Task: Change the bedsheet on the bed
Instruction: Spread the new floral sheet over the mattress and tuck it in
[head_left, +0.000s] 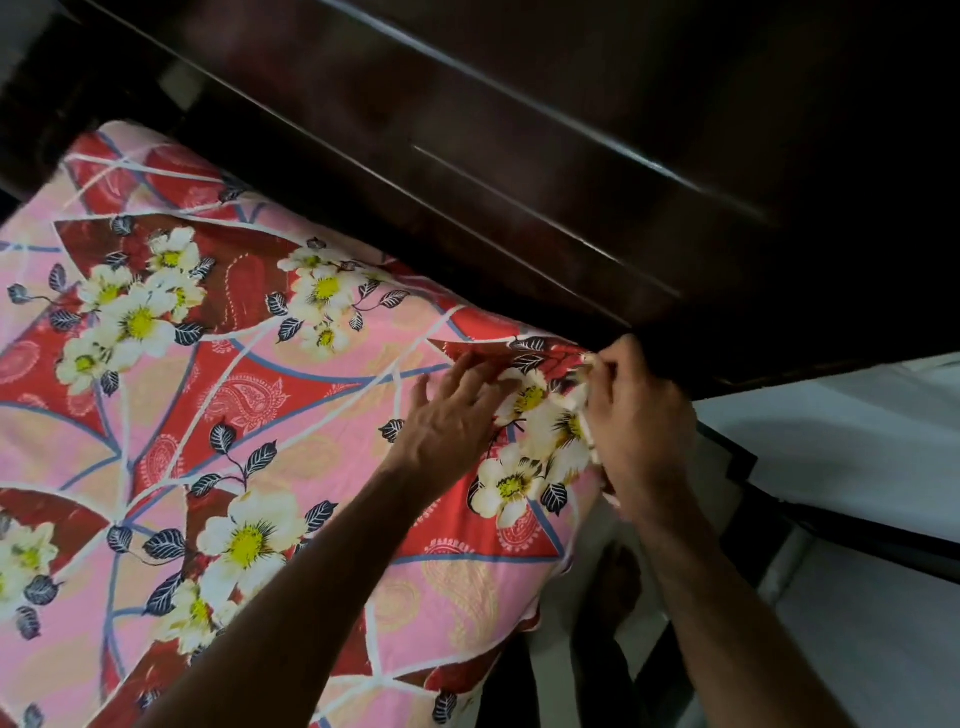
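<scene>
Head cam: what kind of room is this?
Likely a bedroom. A floral bedsheet covers a mattress against a dark wooden headboard, and both hands, left hand and right hand, work the sheet's corner there.

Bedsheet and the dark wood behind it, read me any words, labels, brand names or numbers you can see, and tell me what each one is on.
None: no readable text in the head view.
Floral bedsheet: only printed flowers, leaves and paisley shapes, no letters.
Dark wooden headboard: bare glossy wood, motion-blurred, no label visible.
Left hand and right hand cover the sheet's corner; any tag there is hidden.
</scene>
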